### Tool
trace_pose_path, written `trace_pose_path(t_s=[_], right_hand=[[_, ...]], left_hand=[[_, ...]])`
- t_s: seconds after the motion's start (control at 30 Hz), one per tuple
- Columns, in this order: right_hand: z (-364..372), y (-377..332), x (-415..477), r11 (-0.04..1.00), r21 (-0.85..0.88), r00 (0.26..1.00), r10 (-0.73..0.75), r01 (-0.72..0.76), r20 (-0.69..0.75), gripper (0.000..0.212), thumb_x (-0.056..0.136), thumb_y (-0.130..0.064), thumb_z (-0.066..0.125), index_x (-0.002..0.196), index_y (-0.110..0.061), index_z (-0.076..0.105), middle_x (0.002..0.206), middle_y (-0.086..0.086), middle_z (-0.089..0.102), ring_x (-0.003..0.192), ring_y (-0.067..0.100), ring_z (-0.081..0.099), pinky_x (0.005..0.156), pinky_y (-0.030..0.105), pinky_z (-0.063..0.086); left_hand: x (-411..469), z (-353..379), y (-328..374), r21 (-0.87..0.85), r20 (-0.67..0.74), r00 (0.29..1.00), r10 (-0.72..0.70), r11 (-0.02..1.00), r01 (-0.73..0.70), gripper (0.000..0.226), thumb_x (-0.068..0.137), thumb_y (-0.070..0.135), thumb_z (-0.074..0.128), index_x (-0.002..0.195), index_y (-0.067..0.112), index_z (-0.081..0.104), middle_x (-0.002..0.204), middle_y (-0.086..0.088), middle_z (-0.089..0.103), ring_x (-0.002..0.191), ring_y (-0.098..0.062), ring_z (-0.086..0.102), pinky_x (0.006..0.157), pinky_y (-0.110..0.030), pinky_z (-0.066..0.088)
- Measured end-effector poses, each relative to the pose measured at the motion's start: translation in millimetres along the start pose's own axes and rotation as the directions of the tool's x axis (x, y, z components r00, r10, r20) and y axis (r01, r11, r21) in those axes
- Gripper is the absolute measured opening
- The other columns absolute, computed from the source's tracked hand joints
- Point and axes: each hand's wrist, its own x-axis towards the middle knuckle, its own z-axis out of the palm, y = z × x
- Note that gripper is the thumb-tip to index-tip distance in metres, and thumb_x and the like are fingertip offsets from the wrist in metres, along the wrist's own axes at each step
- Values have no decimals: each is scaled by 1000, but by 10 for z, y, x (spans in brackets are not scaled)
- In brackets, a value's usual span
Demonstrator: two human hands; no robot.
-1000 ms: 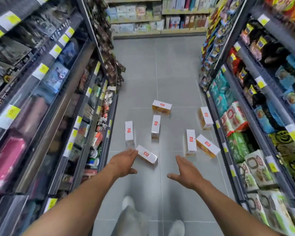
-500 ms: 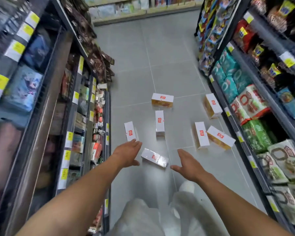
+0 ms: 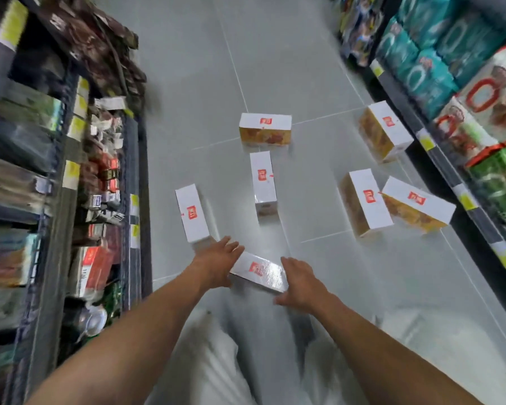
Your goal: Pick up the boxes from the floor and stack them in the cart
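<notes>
Several white boxes with red labels and orange sides lie scattered on the grey tiled floor. The nearest box (image 3: 259, 271) lies flat between my hands. My left hand (image 3: 216, 261) rests against its left end, fingers spread. My right hand (image 3: 300, 283) is at its right end, fingers apart, touching or nearly touching it. Other boxes lie beyond: one to the left (image 3: 192, 216), one in the middle (image 3: 263, 179), one farther back (image 3: 265, 128), and three on the right (image 3: 365, 201) (image 3: 416, 204) (image 3: 384, 130). No cart is in view.
Store shelves line the aisle closely on both sides: dark racks of small packets on the left (image 3: 108, 182) and bagged goods on the right (image 3: 479, 112). My knees in light trousers (image 3: 216, 361) are bent below my arms. Grey floor (image 3: 202, 68) stretches ahead.
I have crouched lower and leaned forward. Both hands moved down and inward from above the floor until they flank the nearest box.
</notes>
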Motion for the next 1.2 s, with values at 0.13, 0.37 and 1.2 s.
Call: trace_pose_path(t_s=[0.13, 0.37, 1.2], right_hand=[[545, 281, 655, 997, -82, 1000, 7, -7, -5, 121, 74, -55, 83, 160, -19, 7, 167, 6, 15, 153, 34, 13, 113, 57, 38], [1119, 397, 1327, 997, -63, 999, 42, -43, -17, 121, 72, -56, 84, 159, -25, 6, 166, 2, 17, 153, 32, 13, 113, 58, 39], [-2058, -892, -710, 972, -206, 987, -137, 118, -80, 101, 70, -44, 85, 150, -27, 26, 141, 3, 45, 128, 27, 42, 88, 46, 54]], left_hand=[[768, 666, -37, 13, 22, 1000, 16, 1000, -17, 108, 85, 49, 78, 164, 24, 9, 172, -1, 9, 158, -30, 1, 125, -56, 17], [1494, 1392, -145, -56, 56, 998, 21, 998, -18, 107, 87, 45, 77, 163, 27, 4, 171, -2, 9, 158, -31, 4, 123, -59, 22], [-892, -2060, -57, -158, -72, 994, -78, 985, 66, 86, 74, 39, 87, 144, 23, 38, 134, -4, 56, 121, -26, 54, 91, -48, 56]])
